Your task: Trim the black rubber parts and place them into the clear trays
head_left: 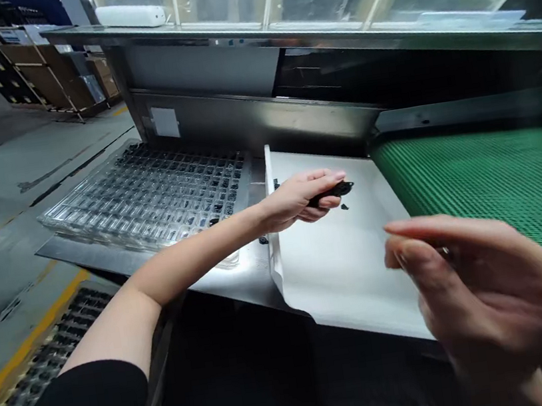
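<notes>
My left hand [303,197] is closed around a small black part [331,193], whose end pokes out between thumb and fingers. It hovers over a white tray [340,267] with a raised left side. On the tray, just below that hand, lies a tiny black piece [345,207]. My right hand [484,287] is nearer the camera, above the tray's right side, with thumb and fingertips pressed together. Whatever it may pinch is hidden and slightly blurred. A second black part [263,240] rests on the metal beside the tray's left wall.
Stacked clear plastic trays [148,193] with many pockets holding black parts stand at the left on the metal table [222,289]. A green mesh conveyor belt [489,179] runs at the right. Behind is a metal frame [258,114]; another pocketed tray [38,377] sits low at left.
</notes>
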`<action>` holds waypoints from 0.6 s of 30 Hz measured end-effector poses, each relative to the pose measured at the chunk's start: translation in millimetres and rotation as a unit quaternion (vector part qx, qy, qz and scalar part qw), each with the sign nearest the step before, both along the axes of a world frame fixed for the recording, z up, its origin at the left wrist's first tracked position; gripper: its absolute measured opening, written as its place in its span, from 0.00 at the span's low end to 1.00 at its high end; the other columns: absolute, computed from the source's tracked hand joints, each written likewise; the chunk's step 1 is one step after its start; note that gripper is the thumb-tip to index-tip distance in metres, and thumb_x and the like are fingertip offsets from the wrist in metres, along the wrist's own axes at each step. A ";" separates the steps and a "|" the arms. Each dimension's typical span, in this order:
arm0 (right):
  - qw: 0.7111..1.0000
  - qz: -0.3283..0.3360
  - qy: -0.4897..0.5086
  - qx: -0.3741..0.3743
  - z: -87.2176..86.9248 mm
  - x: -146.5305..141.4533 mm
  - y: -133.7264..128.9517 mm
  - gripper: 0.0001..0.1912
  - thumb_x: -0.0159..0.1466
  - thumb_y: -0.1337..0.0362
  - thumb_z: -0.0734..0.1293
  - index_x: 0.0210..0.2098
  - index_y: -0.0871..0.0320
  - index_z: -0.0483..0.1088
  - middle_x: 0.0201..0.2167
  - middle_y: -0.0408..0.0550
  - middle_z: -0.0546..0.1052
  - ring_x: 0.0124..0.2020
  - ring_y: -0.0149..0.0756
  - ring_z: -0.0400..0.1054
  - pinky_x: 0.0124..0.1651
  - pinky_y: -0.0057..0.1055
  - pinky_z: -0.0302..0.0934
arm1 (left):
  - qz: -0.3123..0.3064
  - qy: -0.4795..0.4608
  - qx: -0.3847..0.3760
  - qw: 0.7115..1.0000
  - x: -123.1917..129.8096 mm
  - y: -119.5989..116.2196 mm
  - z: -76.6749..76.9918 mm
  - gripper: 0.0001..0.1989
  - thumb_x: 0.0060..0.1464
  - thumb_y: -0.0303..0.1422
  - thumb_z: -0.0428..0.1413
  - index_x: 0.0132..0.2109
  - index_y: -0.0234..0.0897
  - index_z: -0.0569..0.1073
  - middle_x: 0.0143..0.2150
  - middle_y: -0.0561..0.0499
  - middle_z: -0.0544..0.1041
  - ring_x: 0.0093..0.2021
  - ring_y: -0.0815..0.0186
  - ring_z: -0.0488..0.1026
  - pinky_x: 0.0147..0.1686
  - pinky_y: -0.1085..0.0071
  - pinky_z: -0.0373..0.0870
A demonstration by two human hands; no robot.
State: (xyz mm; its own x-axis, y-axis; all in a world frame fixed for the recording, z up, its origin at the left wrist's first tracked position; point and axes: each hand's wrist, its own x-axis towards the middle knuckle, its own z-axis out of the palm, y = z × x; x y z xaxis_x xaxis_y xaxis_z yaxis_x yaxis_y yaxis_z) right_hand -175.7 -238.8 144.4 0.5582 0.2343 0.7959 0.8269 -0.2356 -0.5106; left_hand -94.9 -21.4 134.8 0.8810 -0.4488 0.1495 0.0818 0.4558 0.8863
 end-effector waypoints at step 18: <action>0.972 0.028 0.025 -0.234 -12.5 82.3 78.5 0.05 0.75 0.63 0.78 0.46 0.55 0.80 0.29 0.40 0.74 0.25 0.28 0.58 0.30 0.35 0.54 | 0.173 -0.017 -0.068 0.982 -39.8 49.1 -62.9 0.31 0.62 0.60 0.71 0.44 0.39 0.71 0.26 0.59 0.69 0.22 0.74 0.58 0.20 0.78 0.49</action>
State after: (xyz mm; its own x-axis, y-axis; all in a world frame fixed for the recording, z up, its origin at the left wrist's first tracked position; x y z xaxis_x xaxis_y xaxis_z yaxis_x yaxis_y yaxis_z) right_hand -93.4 -160.3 131.9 0.5695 0.5945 0.5677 0.8220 -0.4068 -0.3986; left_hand -134.7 27.7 71.9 0.9706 -0.0980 0.2199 -0.1275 0.5655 0.8148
